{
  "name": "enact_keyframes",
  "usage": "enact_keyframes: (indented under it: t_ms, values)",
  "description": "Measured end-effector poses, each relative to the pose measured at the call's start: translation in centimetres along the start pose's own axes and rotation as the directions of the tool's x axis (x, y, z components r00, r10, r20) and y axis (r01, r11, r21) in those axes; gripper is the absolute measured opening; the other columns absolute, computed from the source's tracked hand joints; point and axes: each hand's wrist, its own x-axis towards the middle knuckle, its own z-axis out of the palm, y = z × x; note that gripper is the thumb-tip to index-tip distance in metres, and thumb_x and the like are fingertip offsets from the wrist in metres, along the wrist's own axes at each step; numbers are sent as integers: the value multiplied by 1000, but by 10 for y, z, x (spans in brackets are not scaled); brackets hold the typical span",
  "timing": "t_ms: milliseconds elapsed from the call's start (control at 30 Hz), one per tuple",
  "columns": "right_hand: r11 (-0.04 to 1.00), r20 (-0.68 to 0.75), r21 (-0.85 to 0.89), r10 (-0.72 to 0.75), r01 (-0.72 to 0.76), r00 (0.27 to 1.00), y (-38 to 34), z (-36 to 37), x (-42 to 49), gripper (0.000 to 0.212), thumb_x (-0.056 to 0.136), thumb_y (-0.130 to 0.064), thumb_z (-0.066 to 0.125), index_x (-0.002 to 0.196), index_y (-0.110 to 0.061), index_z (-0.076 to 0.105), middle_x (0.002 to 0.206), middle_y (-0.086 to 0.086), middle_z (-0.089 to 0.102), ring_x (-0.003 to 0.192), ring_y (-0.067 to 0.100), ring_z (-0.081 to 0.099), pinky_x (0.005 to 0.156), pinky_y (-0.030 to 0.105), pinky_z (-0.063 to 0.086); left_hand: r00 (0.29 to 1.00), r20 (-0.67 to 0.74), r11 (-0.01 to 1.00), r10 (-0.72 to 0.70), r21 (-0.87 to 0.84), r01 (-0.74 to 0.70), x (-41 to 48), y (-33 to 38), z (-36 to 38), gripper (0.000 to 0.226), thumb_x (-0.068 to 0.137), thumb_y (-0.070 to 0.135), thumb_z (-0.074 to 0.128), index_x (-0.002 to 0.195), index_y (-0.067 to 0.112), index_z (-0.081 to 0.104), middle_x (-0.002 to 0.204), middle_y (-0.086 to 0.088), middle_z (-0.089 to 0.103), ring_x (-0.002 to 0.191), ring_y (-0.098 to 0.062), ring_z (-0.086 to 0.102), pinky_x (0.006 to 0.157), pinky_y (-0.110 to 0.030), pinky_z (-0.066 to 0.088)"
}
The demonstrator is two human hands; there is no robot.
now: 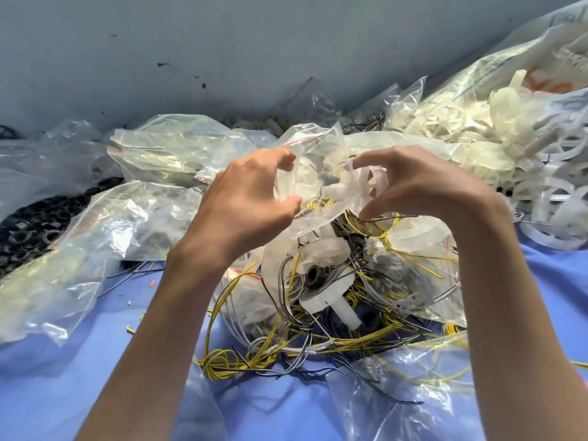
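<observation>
Both hands are raised and work on one small clear bag (pixel 321 189) of white plastic parts, held up between them above the tangle of yellow and black wires (pixel 286 345). I think the risk is that the bag opens or tears under the pull, because the parts inside look stiff and pointed. They would then drop into the wires below and be hard to find. A wire caught on the bag could also drag the tangle along.

The left hand (pixel 251 198) is half curled, with thumb and fingertips pinching the bag's left side. The right hand (pixel 410 183) is curled in a similar way, with fingers hooked over the bag's right side and the thumb under it. Further right, a big bag of white rings (pixel 477 122) lies on the blue cloth (pixel 560 297).
</observation>
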Motion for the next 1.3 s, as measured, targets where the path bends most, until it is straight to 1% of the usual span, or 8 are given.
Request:
enact_keyframes:
  t_ms: [367,467,567,767,867,1000,1167,1300]
  values:
    - [992,-360,122,23,23,933,-2,-2,3,52,63,-20,82,110,-31,61,81,-9,57,70,10,57,59,25,44,996,-86,1000,-19,-23,17,2,-6,-3,64,75,30,73,134,26,46,111,19,58,80,-14,48,79,-27,39]
    - [977,-476,208,61,45,877,-3,-6,4,40,65,-29,80,97,-28,57,84,0,61,76,17,60,53,18,43,999,-36,999,-16,-33,15,2,-4,-2,68,74,34,75,134,29,45,103,22,57,80,-15,50,79,-29,44]
    - [951,-532,288,60,114,844,-7,-10,2,34,69,-35,78,90,-29,52,78,-10,61,66,1,57,48,9,40,1000,-15,999,6,-33,-7,1,-2,-1,67,74,37,75,134,30,45,103,22,59,79,-14,52,80,-29,45]
    - [891,-339,367,-140,267,930,-21,-14,-9,62,68,-38,80,123,-32,50,103,-6,66,89,8,66,85,31,53,999,-14,999,29,-26,-30,-1,3,-1,66,76,34,74,134,30,44,99,24,58,79,-14,55,77,-29,44]
    - [879,-234,363,-234,308,944,-30,-10,-12,52,66,-37,81,111,-23,58,104,0,70,91,15,69,83,45,55,997,-4,997,77,-31,-77,-2,7,-1,66,76,26,74,135,26,45,74,24,51,68,-5,54,69,-28,38]
    - [880,-84,353,-309,319,947,-32,-4,-12,40,72,-27,80,105,-22,59,97,-6,71,84,9,68,75,31,56,988,-31,988,149,-36,-150,-5,10,-1,51,75,15,67,122,27,52,62,24,41,60,5,46,54,-15,31]
    - [940,13,200,-286,278,958,-19,2,-6,38,78,-27,74,111,-28,54,100,-12,62,88,10,62,72,24,46,986,-31,984,163,-67,-165,-7,17,-2,64,74,6,58,133,32,49,65,33,45,63,8,47,65,-25,32]
    - [959,7,11,-282,282,959,-13,4,-1,53,82,-40,67,131,-26,52,122,-9,60,110,9,53,81,20,37,977,-49,965,206,-154,-212,-11,27,-1,57,72,15,53,127,31,55,72,33,48,63,6,47,68,-27,41]
